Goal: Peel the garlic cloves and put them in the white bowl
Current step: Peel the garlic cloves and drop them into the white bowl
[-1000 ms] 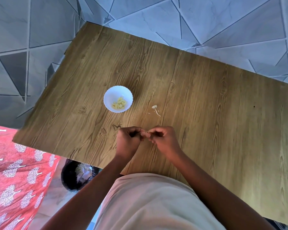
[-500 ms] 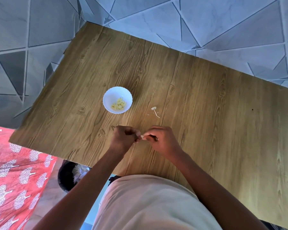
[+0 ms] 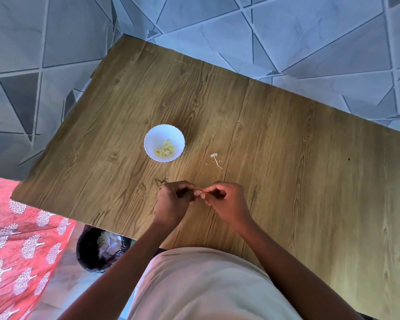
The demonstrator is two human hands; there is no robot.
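Two hands (image 3: 201,199) pinching small garlic clove (image 3: 199,193), scalloped white bowl (image 3: 151,144), woodgrain table (image 3: 286,146)

Wood-grain table (image 3: 275,139) against grey tiles (image 3: 286,31) with dark triangular lines. Red cloth with white tree print (image 3: 16,245) lower left; black bin (image 3: 95,248) beside it under table edge.

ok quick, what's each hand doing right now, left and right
Left hand: fingers curled, pinching a small garlic clove at its fingertips.
Right hand: fingers curled, pinching the same clove from the other side.
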